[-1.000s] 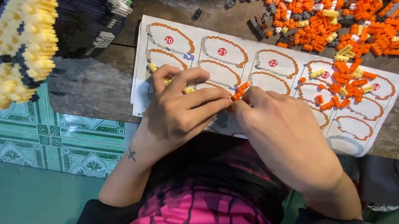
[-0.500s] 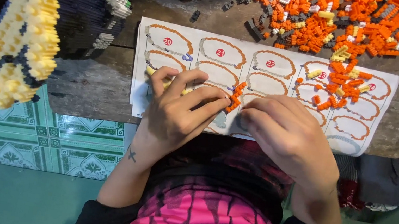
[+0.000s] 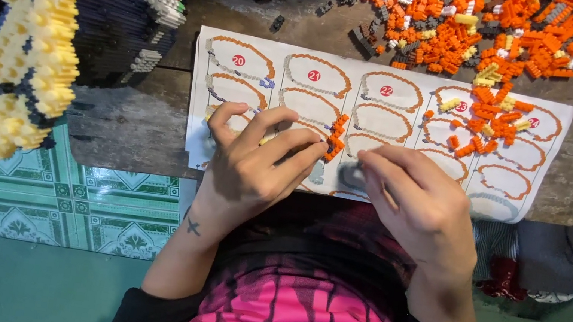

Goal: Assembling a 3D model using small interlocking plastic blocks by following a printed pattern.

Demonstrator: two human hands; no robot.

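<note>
A white instruction sheet (image 3: 416,101) printed with rows of curved brick outlines lies on a worn wooden table (image 3: 133,127). My left hand (image 3: 255,168) rests on the sheet's near left part and pinches a short chain of small orange bricks (image 3: 336,137) at its fingertips. My right hand (image 3: 416,203) lies on the sheet's near edge just right of that chain, fingers curled and pointing left, close to the chain; whether they touch it I cannot tell. A few loose orange and yellow bricks (image 3: 485,122) lie on the sheet's right part.
A big heap of orange, yellow, grey and white small bricks (image 3: 474,22) covers the table's far right. A large yellow-and-black brick-built model (image 3: 23,46) fills the left. Green patterned floor tiles (image 3: 46,201) show below the table edge. Dark cloth (image 3: 570,241) hangs at the right.
The camera view has shifted slightly. My right hand has slid down and to the right, away from the orange chain. My left hand keeps the chain in its fingertips.
</note>
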